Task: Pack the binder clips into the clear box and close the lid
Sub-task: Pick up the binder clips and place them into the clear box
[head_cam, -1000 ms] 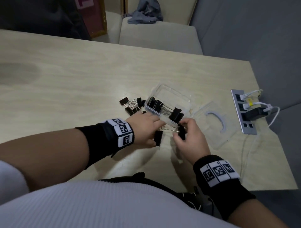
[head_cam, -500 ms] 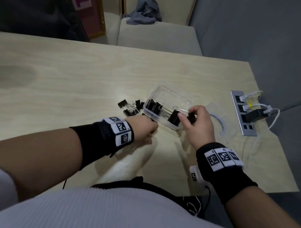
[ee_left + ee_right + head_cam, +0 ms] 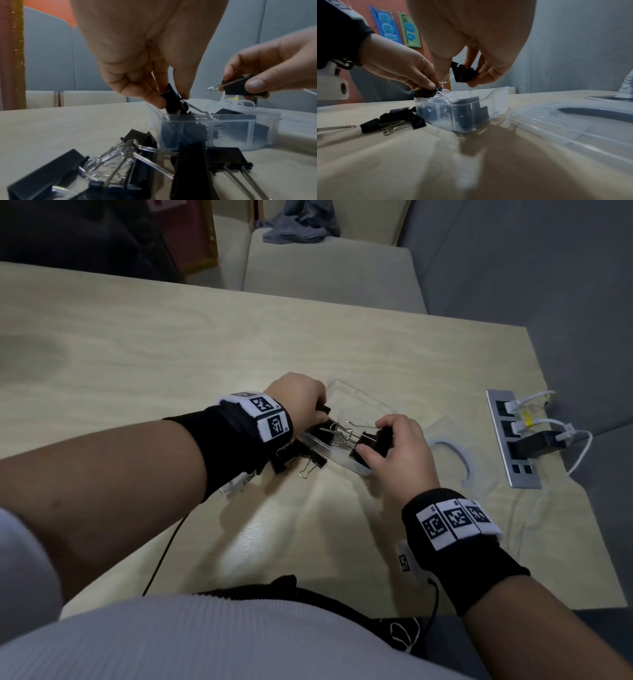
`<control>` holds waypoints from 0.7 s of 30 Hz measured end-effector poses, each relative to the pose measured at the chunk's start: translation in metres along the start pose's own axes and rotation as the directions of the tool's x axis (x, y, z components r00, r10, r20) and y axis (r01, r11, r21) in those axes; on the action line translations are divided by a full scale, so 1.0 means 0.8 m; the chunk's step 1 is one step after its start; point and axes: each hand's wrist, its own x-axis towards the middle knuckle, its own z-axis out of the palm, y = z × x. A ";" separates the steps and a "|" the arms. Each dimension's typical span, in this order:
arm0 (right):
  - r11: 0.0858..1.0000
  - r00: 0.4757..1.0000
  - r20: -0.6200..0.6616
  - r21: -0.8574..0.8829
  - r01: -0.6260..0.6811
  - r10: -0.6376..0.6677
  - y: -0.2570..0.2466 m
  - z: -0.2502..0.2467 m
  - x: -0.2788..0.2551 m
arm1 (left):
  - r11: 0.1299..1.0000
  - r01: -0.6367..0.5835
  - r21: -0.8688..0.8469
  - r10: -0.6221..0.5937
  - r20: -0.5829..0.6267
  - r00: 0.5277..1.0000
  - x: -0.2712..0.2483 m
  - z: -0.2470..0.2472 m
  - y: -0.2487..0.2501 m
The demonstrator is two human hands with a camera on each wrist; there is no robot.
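1. Head view: my left hand [image 3: 301, 402] pinches a binder clip [image 3: 173, 100] at the clear box [image 3: 462, 112] rim.
2. My right hand [image 3: 399, 453] pinches another clip [image 3: 464, 74] above the box.
3. Loose clips [image 3: 137, 162] lie beside the box; its lid [image 3: 573, 121] lies on the table [image 3: 205, 344].

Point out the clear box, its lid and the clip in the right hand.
clear box [image 3: 464, 116]: right wrist view, on its near front wall.
lid [image 3: 573, 129]: right wrist view, on its flat clear panel.
clip in the right hand [image 3: 462, 75]: right wrist view, on its black body.
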 end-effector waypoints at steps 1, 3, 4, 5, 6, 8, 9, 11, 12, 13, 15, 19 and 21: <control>0.999 0.999 0.016 0.000 0.040 -0.040 -0.001 0.002 0.001 | 1.000 -0.010 0.015 0.009 0.003 1.000 0.001 0.002 -0.002; 0.991 0.988 0.077 -0.013 0.133 -0.132 -0.005 0.009 0.004 | 0.999 -0.040 0.015 0.040 -0.024 0.999 0.001 0.004 -0.007; 0.984 0.979 0.120 -0.044 0.172 -0.165 -0.007 0.013 0.006 | 0.998 -0.063 0.019 0.063 -0.036 0.997 0.000 0.004 -0.009; 0.975 0.970 0.163 -0.095 0.199 -0.182 -0.008 0.017 0.008 | 0.995 -0.089 0.036 0.090 -0.029 0.995 -0.002 0.004 -0.011; 0.964 0.964 0.196 -0.159 0.212 -0.180 -0.009 0.020 0.009 | 0.991 -0.116 0.069 0.117 -0.008 0.993 -0.003 0.004 -0.012; 0.932 0.960 0.224 -0.282 0.228 -0.168 -0.011 0.023 0.012 | 0.978 -0.148 0.149 0.143 0.043 0.989 -0.008 0.004 -0.015; 0.912 0.958 0.229 -0.332 0.241 -0.170 -0.013 0.022 0.014 | 0.972 -0.153 0.180 0.145 0.057 0.988 -0.010 0.003 -0.016; 0.876 0.950 0.259 -0.401 0.268 -0.173 -0.016 0.021 0.017 | 0.960 -0.169 0.224 0.157 0.072 0.985 -0.011 0.002 -0.017; 0.862 0.946 0.278 -0.424 0.277 -0.167 -0.017 0.021 0.017 | 0.956 -0.176 0.233 0.161 0.080 0.984 -0.012 0.001 -0.017; 0.852 0.944 0.289 -0.443 0.280 -0.160 -0.017 0.021 0.017 | 0.957 -0.175 0.233 0.160 0.083 0.984 -0.013 -0.001 -0.016; 0.849 0.952 0.262 -0.456 0.267 -0.159 -0.018 0.020 0.012 | 0.972 -0.155 0.176 0.147 0.053 0.988 -0.018 -0.006 -0.019; 0.851 0.911 0.182 -0.328 0.410 -0.369 -0.027 0.027 -0.017 | 0.997 -0.046 0.061 0.045 0.028 0.999 -0.040 -0.008 -0.040; 0.815 0.845 0.309 -0.263 0.516 -0.436 -0.031 0.040 -0.030 | 0.989 -0.014 0.145 0.004 0.076 0.997 -0.053 -0.002 -0.055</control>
